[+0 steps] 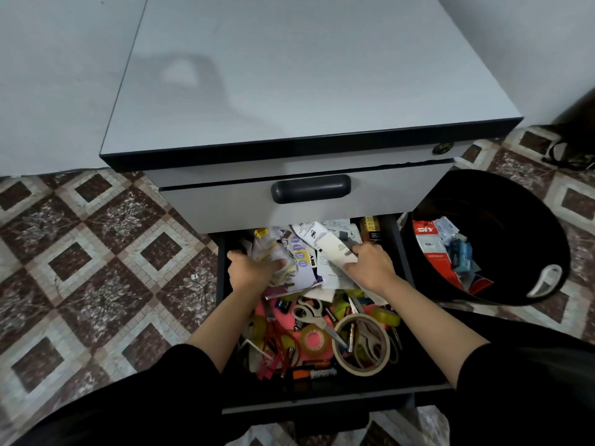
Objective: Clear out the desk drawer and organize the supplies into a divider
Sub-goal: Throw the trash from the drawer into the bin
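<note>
Grey cabinet (pixel 289 75) on patterned floor tiles (pixel 96 252), lower drawer (pixel 322 397) pulled out toward the person, upper drawer shut with a dark handle (pixel 310 188). Both hands are inside the open drawer, at its back half. Left hand (pixel 254 268) is curled over crumpled plastic wrapping (pixel 273 249), gripping it. Right hand (pixel 370 268) pinches a paper slip (pixel 331 249) with a barcode, thumb on top. Loose papers (pixel 309 275) are piled between and under both hands.

Front half of the drawer is a jumble of supplies: scissors (pixel 310 312) with pale handles lying on pink paper, a masking tape roll (pixel 360 349) flat at front right, a clear tape roll (pixel 317 339) just left of it and touching, a yellowish tape roll (pixel 384 317) behind it, red cords (pixel 277 346) at left, an orange and black marker (pixel 314 373) along the front edge.

Black bin (pixel 521 220) stands right of the cabinet, holding a red package (pixel 428 249) and blue scraps (pixel 460 252). Black sleeves cover both upper arms.
</note>
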### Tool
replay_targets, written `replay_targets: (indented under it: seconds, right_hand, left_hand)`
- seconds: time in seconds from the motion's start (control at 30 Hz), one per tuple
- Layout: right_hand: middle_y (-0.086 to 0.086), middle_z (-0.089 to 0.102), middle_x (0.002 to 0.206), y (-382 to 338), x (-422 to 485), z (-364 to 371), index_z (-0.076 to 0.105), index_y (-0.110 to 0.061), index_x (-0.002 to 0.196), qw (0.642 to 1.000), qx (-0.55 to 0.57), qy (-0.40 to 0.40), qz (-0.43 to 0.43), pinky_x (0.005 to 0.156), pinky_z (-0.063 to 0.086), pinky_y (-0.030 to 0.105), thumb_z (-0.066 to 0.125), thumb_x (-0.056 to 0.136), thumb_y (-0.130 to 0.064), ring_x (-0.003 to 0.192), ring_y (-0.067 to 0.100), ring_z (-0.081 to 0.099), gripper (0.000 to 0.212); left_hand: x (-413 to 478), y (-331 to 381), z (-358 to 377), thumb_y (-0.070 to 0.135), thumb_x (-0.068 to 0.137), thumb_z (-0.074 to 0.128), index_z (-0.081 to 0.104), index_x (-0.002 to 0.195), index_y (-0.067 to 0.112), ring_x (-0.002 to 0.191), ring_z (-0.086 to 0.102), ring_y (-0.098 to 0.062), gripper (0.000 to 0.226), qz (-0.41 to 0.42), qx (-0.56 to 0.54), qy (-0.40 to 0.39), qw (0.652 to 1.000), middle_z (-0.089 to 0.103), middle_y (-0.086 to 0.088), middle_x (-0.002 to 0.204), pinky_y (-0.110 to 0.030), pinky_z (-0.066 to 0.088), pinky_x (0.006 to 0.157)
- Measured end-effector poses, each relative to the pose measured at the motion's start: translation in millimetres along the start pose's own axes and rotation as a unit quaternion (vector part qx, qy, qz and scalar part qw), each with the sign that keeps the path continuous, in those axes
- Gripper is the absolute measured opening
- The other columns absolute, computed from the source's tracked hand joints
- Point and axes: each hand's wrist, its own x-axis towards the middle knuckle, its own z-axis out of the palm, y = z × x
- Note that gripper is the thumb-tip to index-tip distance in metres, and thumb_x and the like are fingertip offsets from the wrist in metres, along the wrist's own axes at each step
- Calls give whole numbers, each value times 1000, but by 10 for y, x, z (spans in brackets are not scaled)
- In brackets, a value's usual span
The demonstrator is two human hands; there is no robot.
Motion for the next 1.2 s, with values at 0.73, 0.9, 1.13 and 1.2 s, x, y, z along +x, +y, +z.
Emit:
replay_targets:
  seconds: [0.73,0.9,1.13,1.2]
  right_hand:
    - [7,40,61,121,-897,-683,40,-7,64,961,244,-60,113,47,28,23,40,87,6,51,18,40,26]
    - [10,43,68,241,-1144,-776,44,-4,73,945,304,-50,106,53,34,24,43,85,6,59,21,44,15]
    - [15,47,83,557,-1293,-1061,48,-2,83,934,346,-22,89,64,37,29,49,72,1,77,27,49,12]
    - [19,53,91,699,-1346,-1182,52,4,91,934,344,-27,92,69,40,30,46,79,9,86,30,54,15]
  left_hand:
    - [-795,-391,-507,6,85,63,47,128,-1,91,63,-31,46,-50,-217,-215,951,60,-22,117,-39,53,72]
    - [-1094,-328,-571,11,86,63,50,125,4,92,64,-33,42,-34,-183,-246,951,63,-16,115,-40,58,61]
    - [-1500,-97,-479,8,89,56,60,106,5,64,69,-22,18,-5,-162,-301,940,66,-12,93,-30,54,43]
    - [-1595,17,-404,6,89,55,57,112,2,62,70,-22,24,6,-164,-318,934,67,-13,92,-30,53,42]
